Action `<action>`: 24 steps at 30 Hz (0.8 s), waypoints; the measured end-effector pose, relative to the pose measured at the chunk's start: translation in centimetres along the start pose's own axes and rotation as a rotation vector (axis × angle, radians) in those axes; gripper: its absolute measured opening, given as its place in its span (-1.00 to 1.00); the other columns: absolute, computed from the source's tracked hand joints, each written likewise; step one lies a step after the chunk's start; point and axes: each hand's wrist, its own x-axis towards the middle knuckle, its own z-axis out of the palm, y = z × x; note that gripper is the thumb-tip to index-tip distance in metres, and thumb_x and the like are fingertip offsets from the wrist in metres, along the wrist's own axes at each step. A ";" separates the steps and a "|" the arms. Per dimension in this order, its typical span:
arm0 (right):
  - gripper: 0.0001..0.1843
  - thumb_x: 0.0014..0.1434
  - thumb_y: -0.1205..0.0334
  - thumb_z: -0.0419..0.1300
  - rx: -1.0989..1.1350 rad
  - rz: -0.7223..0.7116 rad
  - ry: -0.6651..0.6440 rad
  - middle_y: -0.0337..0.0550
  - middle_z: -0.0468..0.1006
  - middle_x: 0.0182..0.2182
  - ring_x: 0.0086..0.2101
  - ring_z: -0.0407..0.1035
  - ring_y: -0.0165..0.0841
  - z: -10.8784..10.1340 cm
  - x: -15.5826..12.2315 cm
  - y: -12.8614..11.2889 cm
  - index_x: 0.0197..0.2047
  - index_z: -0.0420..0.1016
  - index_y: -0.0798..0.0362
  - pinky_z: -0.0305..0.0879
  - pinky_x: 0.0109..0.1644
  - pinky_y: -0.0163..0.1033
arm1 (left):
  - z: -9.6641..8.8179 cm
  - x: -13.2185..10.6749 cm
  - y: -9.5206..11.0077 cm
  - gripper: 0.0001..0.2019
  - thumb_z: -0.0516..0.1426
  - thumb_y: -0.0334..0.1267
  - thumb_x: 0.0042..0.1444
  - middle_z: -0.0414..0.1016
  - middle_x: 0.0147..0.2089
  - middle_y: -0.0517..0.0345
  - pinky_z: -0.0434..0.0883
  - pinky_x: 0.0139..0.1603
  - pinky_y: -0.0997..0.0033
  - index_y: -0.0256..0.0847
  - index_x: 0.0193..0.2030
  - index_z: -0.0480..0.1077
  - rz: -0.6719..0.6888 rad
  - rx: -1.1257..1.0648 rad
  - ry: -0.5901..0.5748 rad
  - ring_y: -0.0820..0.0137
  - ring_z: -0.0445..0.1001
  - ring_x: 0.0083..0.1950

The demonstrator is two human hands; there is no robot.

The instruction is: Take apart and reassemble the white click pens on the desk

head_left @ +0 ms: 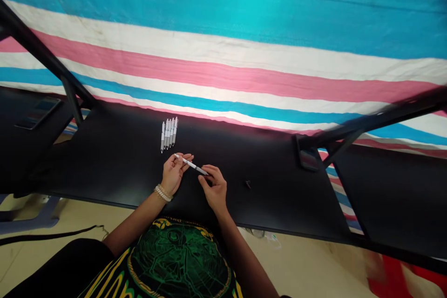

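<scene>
A white and grey pen [190,164] slants between my two hands above the black table. My left hand [172,173] pinches its upper white end between thumb and fingers, the other fingers stretched out beneath it. At the grey lower end, my right hand [215,187] has its thumb and fingers closed around the tip; the very tip is hidden by the fingers. Just beyond my left hand, several similar pens [168,134] lie side by side in a row on the table.
On the black table [139,172], a small dark object [247,184] lies right of my right hand. A dark phone-like device [308,159] rests by the right metal frame, another flat device [39,112] at far left. A striped cloth [223,74] hangs behind the table.
</scene>
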 end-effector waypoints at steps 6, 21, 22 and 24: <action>-0.76 0.24 0.08 0.27 -0.021 -0.004 -0.001 -0.02 0.59 -0.14 -0.20 0.54 -0.26 0.5 -0.1 0.2 -0.12 0.62 0.04 0.55 -0.22 -0.20 | 0.0 -0.1 0.2 -0.72 0.29 -0.12 0.18 0.61 -0.01 -0.12 0.38 0.28 -0.08 -0.24 -0.13 0.36 -0.017 -0.008 -0.007 0.13 0.58 0.11; -0.50 0.23 0.21 0.27 -0.215 -0.137 0.015 -0.04 0.57 -0.02 -0.03 0.47 -0.21 1.1 -0.1 -0.2 0.24 0.40 -0.02 0.45 0.00 -0.10 | -0.1 0.0 0.3 -0.72 0.30 -0.13 0.17 0.61 -0.03 -0.10 0.37 0.29 -0.06 -0.24 -0.13 0.36 -0.031 -0.011 -0.028 0.14 0.59 0.10; -0.52 0.27 0.20 0.24 -0.252 -0.154 0.017 -0.06 0.58 -0.07 -0.07 0.47 -0.22 1.3 -0.2 -0.2 0.24 0.40 -0.02 0.43 0.02 -0.08 | -0.1 0.0 0.4 -0.72 0.30 -0.14 0.17 0.62 -0.04 -0.10 0.37 0.29 -0.06 -0.24 -0.13 0.36 -0.034 -0.010 -0.034 0.15 0.59 0.10; -0.63 0.34 0.22 0.15 -0.358 -0.202 -0.002 -0.09 0.60 -0.15 -0.13 0.44 -0.23 1.6 -0.2 -0.2 0.19 0.47 -0.04 0.38 0.02 -0.06 | -0.1 0.0 0.4 -0.72 0.30 -0.14 0.17 0.62 -0.04 -0.10 0.38 0.28 -0.05 -0.23 -0.13 0.36 -0.044 -0.006 -0.041 0.15 0.59 0.10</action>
